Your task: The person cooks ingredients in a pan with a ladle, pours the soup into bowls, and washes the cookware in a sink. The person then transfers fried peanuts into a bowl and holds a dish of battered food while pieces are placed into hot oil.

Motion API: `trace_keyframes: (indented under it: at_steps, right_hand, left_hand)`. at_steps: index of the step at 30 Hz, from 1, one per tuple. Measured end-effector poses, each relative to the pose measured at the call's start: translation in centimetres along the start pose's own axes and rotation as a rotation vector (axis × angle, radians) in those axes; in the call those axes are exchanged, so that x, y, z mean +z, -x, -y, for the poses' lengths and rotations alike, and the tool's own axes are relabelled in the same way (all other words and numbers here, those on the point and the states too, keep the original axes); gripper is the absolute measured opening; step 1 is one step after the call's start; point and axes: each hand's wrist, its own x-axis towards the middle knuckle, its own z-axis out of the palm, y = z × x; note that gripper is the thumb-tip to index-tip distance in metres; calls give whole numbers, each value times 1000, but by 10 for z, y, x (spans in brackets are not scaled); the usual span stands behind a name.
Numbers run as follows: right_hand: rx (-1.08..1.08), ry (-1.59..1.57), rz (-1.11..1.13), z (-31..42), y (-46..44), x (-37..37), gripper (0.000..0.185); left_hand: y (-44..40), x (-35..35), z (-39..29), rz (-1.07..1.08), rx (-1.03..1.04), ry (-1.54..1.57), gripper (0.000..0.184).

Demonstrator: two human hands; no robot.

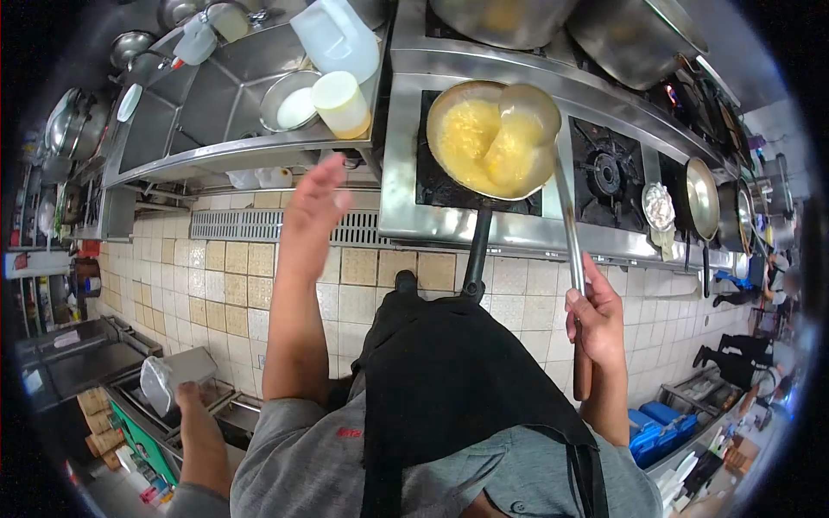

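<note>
Currently, the pan (438,129) is sitting on the stove (414,226), over its left front burner, and yellow mix (466,125) is spreading inside, thickening into soft lumps, as I judge it. The bowl of my ladle (571,233) is lying over the far right part of the pan; whether it is touching the metal, I cannot tell. My right grip (598,315) is clenching the ladle near its wooden end, while my left grip (318,200) is hanging released in the air, fingers spread, well apart from the pan's handle (478,246).

For good stirring, I'm favouring slow, low sweeps around the wall, since lumps are probably catching there first. I'm also minding the long ladle: a hard push is risking a sliding pan, with nobody steadying the handle.

Around the pan, the steel stove top is shining, and a bare burner (605,172) is showing to the right. Large pots (501,22) are standing behind. Leftward, the steel desk (259,155) is carrying a tub (341,104), a metal bowl (278,102) and a jug (337,39), beside the sinks (216,78). Below, pale tiles (363,268) are running past a floor grate (250,226). Another person's hand (192,399) is reaching in at lower left, and more people (744,363) are working far right.
</note>
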Motion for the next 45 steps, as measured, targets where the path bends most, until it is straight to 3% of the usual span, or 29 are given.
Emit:
trace_keyframes:
  at_steps: [3, 6, 10, 14, 20, 22, 24, 27, 29, 31, 36, 38, 40, 42, 44, 45]
  right_hand:
    - [-128, 140, -111, 1, 3, 12, 63]
    - [-247, 347, -211, -11, -10, 16, 64]
    - [-161, 292, -212, -18, -13, 18, 63]
    - [-82, 273, -225, -31, -21, 14, 61]
    - [-23, 59, -105, -53, -64, 14, 60]
    - [83, -69, -27, -56, -76, 12, 58]
    - [87, -65, 45, -59, -86, 6, 55]
    - [138, 10, 122, -45, -87, -3, 51]
    - [158, -7, 53, -40, -82, -13, 50]
    - [148, -3, -44, -45, -71, -29, 51]
    - [129, -61, -341, -95, -17, -63, 55]
    - [284, -89, -504, -112, 21, -60, 59]
    - [315, -169, -551, -159, 51, -66, 57]
    - [493, -244, -627, -195, 83, -59, 55]
    - [574, -273, -657, -235, 112, -52, 55]
    - [615, -293, -672, -251, 125, -47, 55]
  left_hand:
    - [-39, -26, 45, -272, 18, -3, 58]
    - [-72, -34, 69, -361, 69, -105, 63]
    - [-92, -22, 64, -482, 81, -99, 64]
    - [-91, -31, 103, -425, 72, -126, 64]
    - [-62, -24, 124, -448, -182, -60, 61]
    - [-74, -45, 134, -516, -173, -2, 59]
    - [-90, -68, 128, -568, -210, 258, 58]
    - [-126, -98, 111, -606, -159, 355, 47]
    - [-152, -118, 113, -563, -162, 422, 43]
    - [-177, -131, 114, -707, -235, 454, 37]
    - [-212, -165, 138, -628, -215, 481, 28]
    - [-217, -171, 142, -559, -204, 489, 25]
    - [-215, -172, 137, -580, -201, 455, 23]
    - [-204, -170, 129, -557, -164, 400, 24]
    - [-208, -230, 174, -266, 48, -235, 27]
    - [-197, -239, 171, -311, 31, -254, 27]
